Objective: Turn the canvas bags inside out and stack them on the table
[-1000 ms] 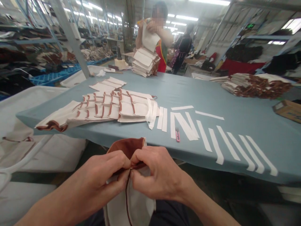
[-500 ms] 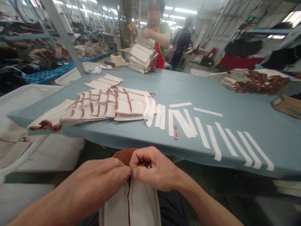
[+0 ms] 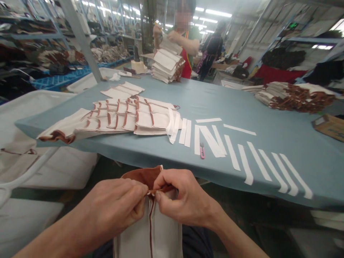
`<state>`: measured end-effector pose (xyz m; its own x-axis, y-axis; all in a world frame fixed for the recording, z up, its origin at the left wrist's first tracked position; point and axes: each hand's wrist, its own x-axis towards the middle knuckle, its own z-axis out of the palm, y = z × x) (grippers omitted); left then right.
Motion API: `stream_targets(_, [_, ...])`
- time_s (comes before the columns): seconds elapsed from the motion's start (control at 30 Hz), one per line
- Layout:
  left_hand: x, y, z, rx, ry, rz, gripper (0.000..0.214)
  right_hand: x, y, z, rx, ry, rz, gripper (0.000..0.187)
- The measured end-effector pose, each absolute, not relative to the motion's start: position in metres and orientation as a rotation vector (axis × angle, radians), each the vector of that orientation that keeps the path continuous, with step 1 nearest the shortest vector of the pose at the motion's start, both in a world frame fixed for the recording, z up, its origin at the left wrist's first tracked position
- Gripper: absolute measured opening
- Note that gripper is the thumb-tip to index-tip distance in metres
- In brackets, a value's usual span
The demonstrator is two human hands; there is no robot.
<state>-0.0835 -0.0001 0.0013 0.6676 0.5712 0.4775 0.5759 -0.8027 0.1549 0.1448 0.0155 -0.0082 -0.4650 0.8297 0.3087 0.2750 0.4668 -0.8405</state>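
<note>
A cream fabric pouch (image 3: 134, 229) with brown lining and a brown centre seam rests upright over my lap. At its top edge my left hand (image 3: 118, 200) pinches the fabric just left of the seam. My right hand (image 3: 180, 197) grips the same edge on the other side, thumb and forefinger closed on the brown lining. The fingertips of both hands nearly meet at the seam. On the table ahead lie a pink thread snipper (image 3: 202, 151) and several white strips (image 3: 232, 152). Left of them is an overlapping row of similar pouches (image 3: 143, 118).
A blue-green table (image 3: 188, 96) spans the view in front of me. Across it a person (image 3: 188, 46) handles a stack of cream pieces (image 3: 166, 64). Another brown-and-cream pile (image 3: 292, 96) and a cardboard box (image 3: 329, 125) are at right. White bins (image 3: 77, 175) stand at left.
My fingers have parted slightly at the seam, and more of the brown lining shows between and behind them. The view has shifted a little; the things on the table lie as before.
</note>
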Motion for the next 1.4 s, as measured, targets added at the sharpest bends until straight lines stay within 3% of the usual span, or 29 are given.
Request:
stream_targets(0.17, [-0.088, 0.001, 0.001, -2.963, -1.204, -1.008, 0.025, 0.142, 0.012, -0.012, -0.860, -2.017, 0.825, 0.010])
stream_targets(0.5, [-0.091, -0.015, -0.004, -3.126, -1.357, -1.375, 0.017, 0.138, 0.001, -0.001, -0.842, -2.076, 0.718, 0.012])
stream_targets(0.67, [-0.091, -0.015, -0.013, -3.064, -1.338, -1.332, 0.015, 0.138, 0.000, -0.001, -0.855, -2.096, 0.723, 0.012])
stream_targets(0.83, [-0.101, -0.015, -0.027, -3.041, -1.093, -1.105, 0.028, 0.138, 0.002, 0.000, -0.947, -2.070, 0.852, 0.010])
stream_targets(1.0, [-0.112, -0.014, -0.041, -3.091, -1.280, -0.984, 0.034, 0.141, 0.005, 0.002, -1.058, -2.057, 0.982, 0.008])
stream_targets(1.13, [-0.110, -0.011, -0.040, -3.052, -1.207, -0.979, 0.036, 0.143, 0.005, 0.001, -1.024, -2.076, 0.894, 0.010])
stream_targets(1.27, [-0.103, -0.008, -0.029, -3.128, -0.967, -1.071, 0.024, 0.144, 0.002, -0.005, -0.937, -2.079, 0.707, 0.012])
stream_targets(1.4, [-0.095, -0.006, -0.022, -3.205, -1.111, -1.243, 0.017, 0.144, -0.001, -0.011, -0.854, -2.091, 0.498, 0.013])
